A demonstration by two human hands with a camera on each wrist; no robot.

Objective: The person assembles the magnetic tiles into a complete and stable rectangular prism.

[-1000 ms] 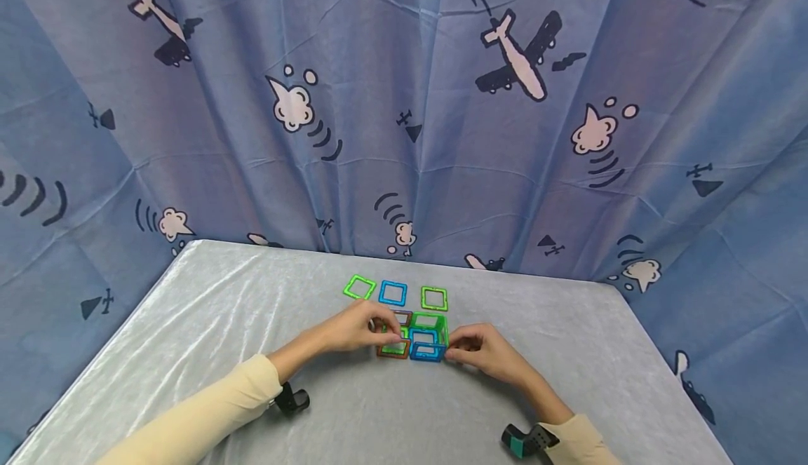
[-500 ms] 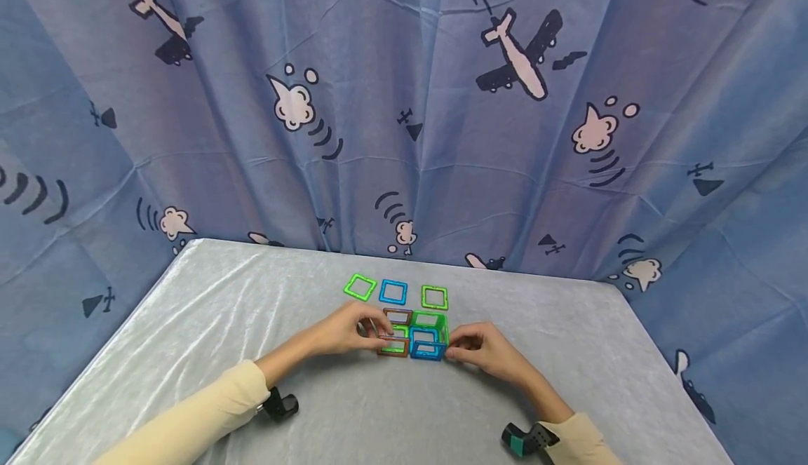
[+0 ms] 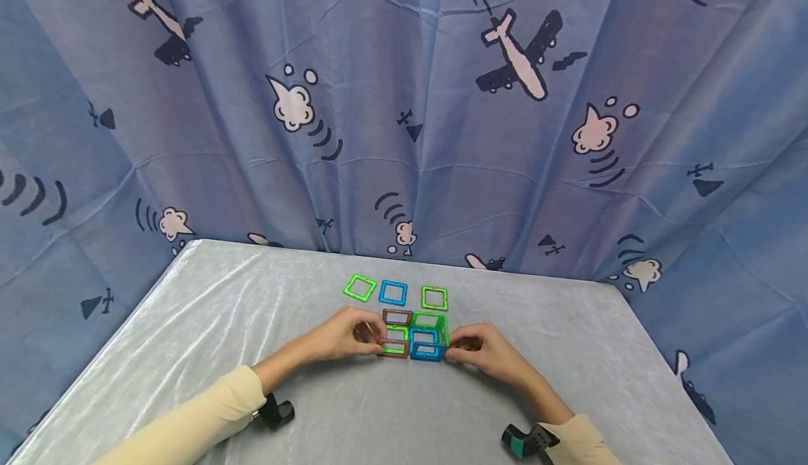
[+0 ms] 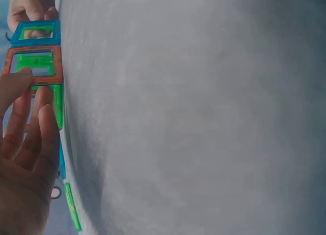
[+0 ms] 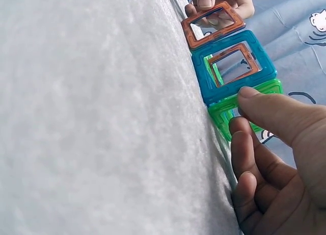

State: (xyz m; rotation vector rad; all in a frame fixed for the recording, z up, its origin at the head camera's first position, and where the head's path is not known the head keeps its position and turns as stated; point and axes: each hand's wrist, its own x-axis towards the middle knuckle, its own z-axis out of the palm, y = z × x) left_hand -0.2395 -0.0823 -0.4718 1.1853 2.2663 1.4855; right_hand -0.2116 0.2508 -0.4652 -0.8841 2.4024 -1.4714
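Note:
A block of joined square magnetic tiles stands on the table, with open-centred frames. My left hand (image 3: 347, 335) pinches the left edge of the upright orange magnetic tile (image 4: 57, 67) at the front left, thumb in front and fingers behind. Beside that tile stands a blue magnetic tile (image 5: 201, 82) at the front right. The right hand (image 3: 482, 349) holds the block's front right corner, thumb at the blue tile's edge and index finger against the green magnetic tile (image 5: 221, 118) on the side. A brown-orange tile (image 3: 398, 311) stands at the back left.
Behind the block lie a green tile (image 3: 360, 287), a blue tile (image 3: 393, 293) and another green tile (image 3: 435, 298), all loose and flat. Grey cloth covers the table (image 3: 353, 416). A blue airplane-print curtain (image 3: 404, 135) hangs beyond the far edge.
My left hand has drawn back left and lower, from over the left part of the block to the orange tile's left edge. The right hand has stayed in place.

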